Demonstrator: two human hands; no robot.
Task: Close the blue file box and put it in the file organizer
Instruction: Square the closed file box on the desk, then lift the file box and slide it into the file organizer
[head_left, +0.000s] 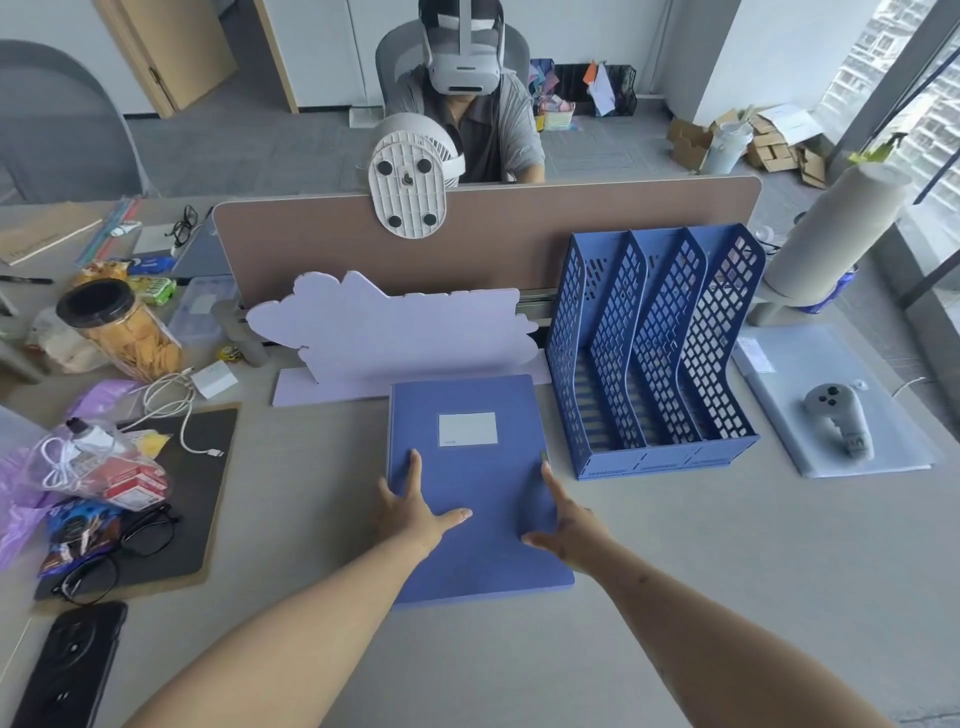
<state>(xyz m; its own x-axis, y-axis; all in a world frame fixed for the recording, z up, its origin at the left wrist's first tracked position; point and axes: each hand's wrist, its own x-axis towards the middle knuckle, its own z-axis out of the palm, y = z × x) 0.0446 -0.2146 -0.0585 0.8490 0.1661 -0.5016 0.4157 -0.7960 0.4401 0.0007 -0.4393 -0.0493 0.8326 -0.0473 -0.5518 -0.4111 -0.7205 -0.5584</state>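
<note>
The blue file box (483, 467) lies flat and closed on the desk in front of me, its white label facing up. My left hand (410, 512) rests on the box's left edge with fingers spread. My right hand (569, 525) presses on the right edge, its index finger pointing along the side near a small clasp. Neither hand is wrapped around the box. To the right of the box stands the blue perforated file organizer (654, 353), whose upright slots hold nothing.
A lilac cut-out board (395, 332) leans against the brown desk divider (519, 234) behind the box. Left: a snack jar (124, 327), cables, bags, glasses, a dark phone (67, 670). Right: a grey controller (844, 421) on a plastic folder. A person in a headset sits opposite.
</note>
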